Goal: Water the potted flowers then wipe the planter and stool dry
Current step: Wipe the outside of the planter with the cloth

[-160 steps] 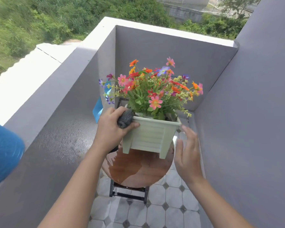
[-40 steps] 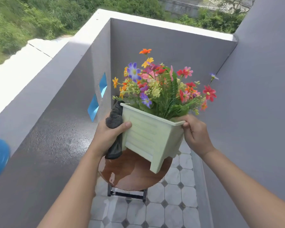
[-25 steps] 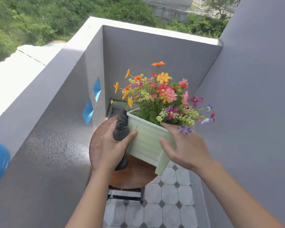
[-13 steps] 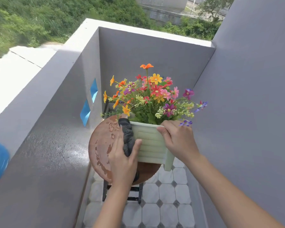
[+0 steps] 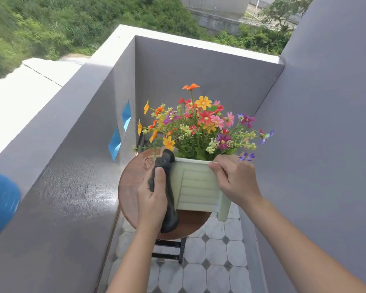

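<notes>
Left hand clamps dark cloth against planter; right hand pinches its rim

We are on a small home balcony, high above ground. Grey rendered parapet walls close in a narrow corner, their flat tops pale in sunlight, and the left wall is pierced by blue diamond-shaped openings. Underfoot is a floor of pale octagonal tiles with small dark insets. Beyond the walls we look down on dense green bushes and, farther off, a concrete wall with wire fence. A round wooden stool in the corner carries a pale green planter of bright mixed flowers, a domestic touch.
</notes>
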Demonstrator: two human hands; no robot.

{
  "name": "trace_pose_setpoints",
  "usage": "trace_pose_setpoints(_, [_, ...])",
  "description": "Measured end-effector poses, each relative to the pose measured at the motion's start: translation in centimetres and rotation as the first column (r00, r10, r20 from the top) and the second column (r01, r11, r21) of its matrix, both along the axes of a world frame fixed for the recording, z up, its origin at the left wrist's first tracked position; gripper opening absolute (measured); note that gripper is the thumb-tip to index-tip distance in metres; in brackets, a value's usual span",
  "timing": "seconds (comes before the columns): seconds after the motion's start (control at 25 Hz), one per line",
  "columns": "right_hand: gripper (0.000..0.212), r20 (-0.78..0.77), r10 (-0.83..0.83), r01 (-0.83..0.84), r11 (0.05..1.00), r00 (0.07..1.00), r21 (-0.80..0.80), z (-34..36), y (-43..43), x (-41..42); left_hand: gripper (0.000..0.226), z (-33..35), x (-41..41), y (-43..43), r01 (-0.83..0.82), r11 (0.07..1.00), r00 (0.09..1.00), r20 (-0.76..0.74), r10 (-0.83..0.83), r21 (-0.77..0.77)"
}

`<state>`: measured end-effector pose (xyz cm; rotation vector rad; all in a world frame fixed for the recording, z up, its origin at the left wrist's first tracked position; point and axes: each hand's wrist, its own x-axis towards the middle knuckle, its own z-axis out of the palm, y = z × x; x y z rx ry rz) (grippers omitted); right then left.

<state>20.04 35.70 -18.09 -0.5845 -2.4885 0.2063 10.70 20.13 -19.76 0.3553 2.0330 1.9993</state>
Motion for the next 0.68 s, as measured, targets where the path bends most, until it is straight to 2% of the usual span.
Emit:
trace_pose_setpoints(0.08, [0.039,-0.011,0.003,-0.003,1.0,1.0,0.021,-0.1,0.3,0.0,0.025,0.3,-1.7,0.8,-0.007,0.997,0.998,0.06,0.011,-0.075])
trace_pose_setpoints(0.2, [0.038,-0.043,0.02,-0.019,0.999,0.999,0.031,-0.2,0.5,0.0,0.049,-1.1,-5.0,3.2,0.133,0.965,0.984,0.147,-0.102,-0.228])
trace_pose_setpoints(0.32, [0.038,-0.052,0.003,0.0,0.998,0.999,0.059,-0.4,0.4,0.0,0.079,-4.7,-6.5,5.0,0.185,0.964,0.952,0.277,-0.127,-0.191])
trace_pose_setpoints(0.4, [0.036,-0.065,0.002,0.002,0.998,0.998,0.067,-0.4,0.7,-0.2,0.089,-5.5,-5.5,4.4,0.16,0.981,0.931,0.345,-0.115,-0.105])
trace_pose_setpoints(0.48, [0.036,-0.071,0.015,-0.011,0.998,0.997,0.069,-0.4,1.1,-0.3,0.069,-2.8,-3.4,2.5,0.096,0.995,0.938,0.339,-0.078,-0.035])
trace_pose_setpoints(0.56, [0.036,-0.066,0.032,-0.028,0.998,0.997,0.065,-0.3,1.3,-0.3,0.041,0.2,-1.6,1.1,0.109,0.992,0.959,0.256,-0.123,0.068])
trace_pose_setpoints(0.6, [0.036,-0.063,0.037,-0.033,0.998,0.997,0.059,-0.2,1.5,-0.2,0.035,0.9,-1.2,1.1,0.082,0.994,0.968,0.23,-0.095,0.066])
trace_pose_setpoints(0.68, [0.036,-0.066,0.05,-0.046,0.997,0.997,0.067,-0.1,1.5,0.1,0.038,1.6,-1.6,2.5,0.005,0.997,0.974,0.227,0.014,-0.082])
